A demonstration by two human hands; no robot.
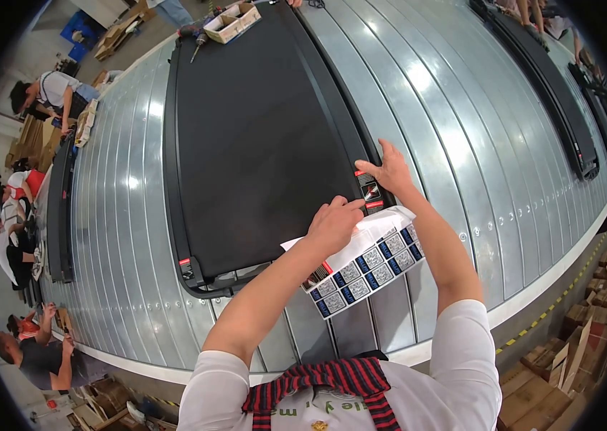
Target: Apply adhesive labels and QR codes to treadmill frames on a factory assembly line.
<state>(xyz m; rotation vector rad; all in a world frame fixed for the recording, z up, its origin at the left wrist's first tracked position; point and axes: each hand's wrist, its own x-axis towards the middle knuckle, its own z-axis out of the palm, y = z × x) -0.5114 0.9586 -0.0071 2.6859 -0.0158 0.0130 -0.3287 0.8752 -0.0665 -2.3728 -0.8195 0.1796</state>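
Observation:
A long black panel [260, 136] with a black frame lies on the metal-slatted tabletop. My left hand [333, 226] is at its near right corner, fingers curled over sheets of stickers [368, 271], index finger stretched toward a label. The thumb is hidden. The sheets have a white upper part and rows of blue-and-white patterned squares. That red, black and white label [369, 192] sits on the frame's right rail. My right hand [391, 172] is open just beyond it, fingers spread, thumb at the rail. A similar label [187, 269] is on the near left corner.
A power drill [199, 47] and a parts box [232, 23] rest at the panel's far end. Other black frames [63, 208] lie left and right on the table, with people working around them. Stacked cardboard [554, 359] stands on the floor at lower right.

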